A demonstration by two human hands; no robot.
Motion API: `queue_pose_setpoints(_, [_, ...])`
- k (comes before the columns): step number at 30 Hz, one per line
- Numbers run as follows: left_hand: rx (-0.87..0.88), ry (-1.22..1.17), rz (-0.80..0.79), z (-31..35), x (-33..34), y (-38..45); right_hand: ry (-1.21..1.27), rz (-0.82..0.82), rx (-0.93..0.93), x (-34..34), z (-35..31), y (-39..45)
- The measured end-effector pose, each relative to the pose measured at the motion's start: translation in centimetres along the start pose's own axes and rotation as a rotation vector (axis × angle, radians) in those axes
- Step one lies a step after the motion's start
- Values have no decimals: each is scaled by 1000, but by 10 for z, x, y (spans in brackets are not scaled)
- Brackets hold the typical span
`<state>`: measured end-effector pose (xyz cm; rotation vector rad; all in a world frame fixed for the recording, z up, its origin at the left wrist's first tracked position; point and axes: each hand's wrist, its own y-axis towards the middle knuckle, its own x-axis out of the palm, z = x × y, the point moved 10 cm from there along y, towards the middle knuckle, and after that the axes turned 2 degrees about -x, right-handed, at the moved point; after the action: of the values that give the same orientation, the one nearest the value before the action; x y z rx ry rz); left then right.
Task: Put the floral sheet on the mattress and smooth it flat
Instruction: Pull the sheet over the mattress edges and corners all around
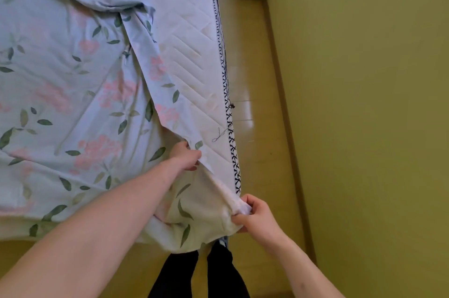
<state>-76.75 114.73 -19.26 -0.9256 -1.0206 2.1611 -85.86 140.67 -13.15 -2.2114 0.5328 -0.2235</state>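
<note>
Spreading step: left hand [185,155] grips the sheet [73,93] edge mid-frame, right hand [252,215] pinches its corner, lower right. Next, draw it over the bare mattress [192,37].

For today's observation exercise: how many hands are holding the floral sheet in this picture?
2. The left hand grips the floral sheet at its loose edge on the mattress; the right hand pinches the sheet's corner at the mattress's near corner.

Both hands [187,155] [252,215] grip the floral sheet [73,93] at the mattress [194,54] corner.
</note>
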Motion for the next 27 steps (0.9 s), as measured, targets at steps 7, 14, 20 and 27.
queue_pose_setpoints(7, [425,402,219,40,56,71,89,257,162,-31,112,82])
queue_pose_setpoints(14, [694,502,108,48,154,108,93,421,295,-18,196,146])
queue_pose_setpoints(20, [817,534,-110,33,215,128,-144,563,309,-29,218,171])
queue_pose_setpoints(27, [701,582,101,45,157,149,-200,655,396,-57,213,166])
